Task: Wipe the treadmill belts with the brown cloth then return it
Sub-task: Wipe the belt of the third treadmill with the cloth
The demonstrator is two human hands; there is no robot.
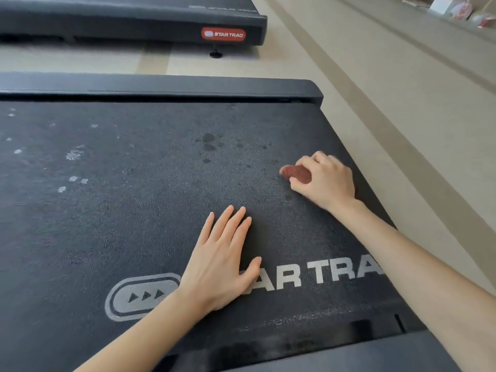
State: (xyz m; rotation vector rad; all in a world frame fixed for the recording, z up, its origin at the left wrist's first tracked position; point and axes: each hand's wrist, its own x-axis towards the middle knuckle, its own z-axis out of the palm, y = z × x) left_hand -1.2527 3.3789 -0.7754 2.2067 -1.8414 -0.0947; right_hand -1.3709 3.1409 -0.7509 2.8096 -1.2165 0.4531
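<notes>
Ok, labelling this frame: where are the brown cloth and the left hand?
brown cloth (296,173): head view, on its exposed bunched end.
left hand (220,261): head view, on the back of the hand.

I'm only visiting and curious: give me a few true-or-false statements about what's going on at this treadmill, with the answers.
1. The right hand grips the brown cloth against the treadmill belt. True.
2. The left hand holds a spray bottle. False: it lies flat on the belt, fingers straight, holding nothing.
3. The belt is spotless. False: white specks and dark spots show on it.
4. A second treadmill with a red badge stands beyond. True.
</notes>
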